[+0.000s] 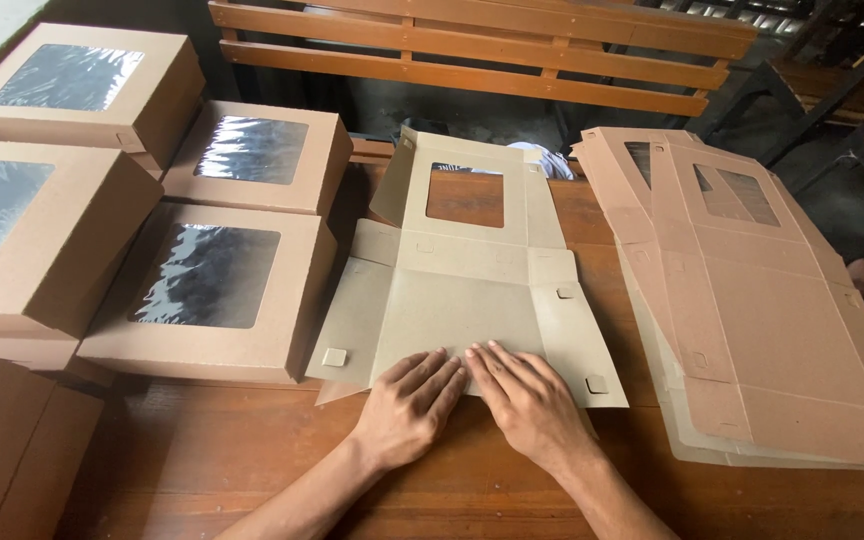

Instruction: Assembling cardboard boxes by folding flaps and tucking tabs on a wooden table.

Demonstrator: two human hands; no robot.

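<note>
hands (pixel 412 405) (pixel 530 400) flat, grip open, pressing cardboard blank (pixel 452 310), wooden table (pixel 252 460), slatted bench (pixel 472 50) behind

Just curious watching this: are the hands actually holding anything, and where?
Nothing gripped: left hand and right hand press flat on the unfolded cardboard box blank, at its near edge.

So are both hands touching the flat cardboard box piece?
Touching. The head view shows the left hand and right hand lying palm-down with fingers pressed flat on the near edge of the unfolded cardboard box blank.
</note>
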